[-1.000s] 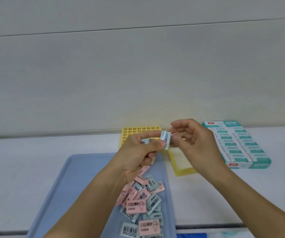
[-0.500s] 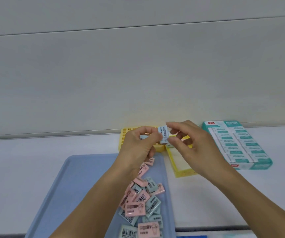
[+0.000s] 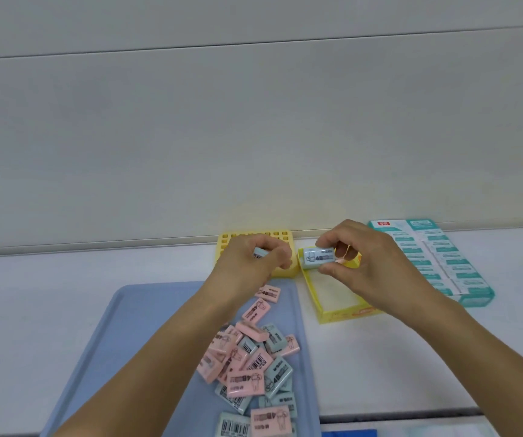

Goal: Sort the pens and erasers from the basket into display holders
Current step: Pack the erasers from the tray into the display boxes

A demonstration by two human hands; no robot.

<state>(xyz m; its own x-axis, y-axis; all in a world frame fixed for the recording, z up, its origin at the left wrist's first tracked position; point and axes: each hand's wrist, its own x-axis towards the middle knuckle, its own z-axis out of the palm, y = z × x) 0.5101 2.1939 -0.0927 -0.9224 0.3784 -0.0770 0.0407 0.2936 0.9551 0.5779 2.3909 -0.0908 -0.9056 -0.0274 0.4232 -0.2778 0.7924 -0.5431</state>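
Note:
My right hand point(image 3: 376, 263) pinches a pale blue eraser point(image 3: 318, 257) marked 4B over the far end of an open yellow display box point(image 3: 338, 310). My left hand point(image 3: 253, 263) is closed around another pale blue eraser point(image 3: 259, 253), of which only one end shows, in front of a yellow grid pen holder point(image 3: 282, 236). A heap of several pink and pale blue erasers point(image 3: 253, 367) lies on the blue tray point(image 3: 134, 342) below my forearms.
A teal and white display box point(image 3: 436, 266) filled with several white erasers stands at the right by the wall. The white table's front edge point(image 3: 411, 413) runs along the bottom. A grey wall rises right behind the holders.
The hands were together on one blue eraser; now they have parted. My right hand has carried that eraser to the right, over the yellow box, and turned its printed face toward me.

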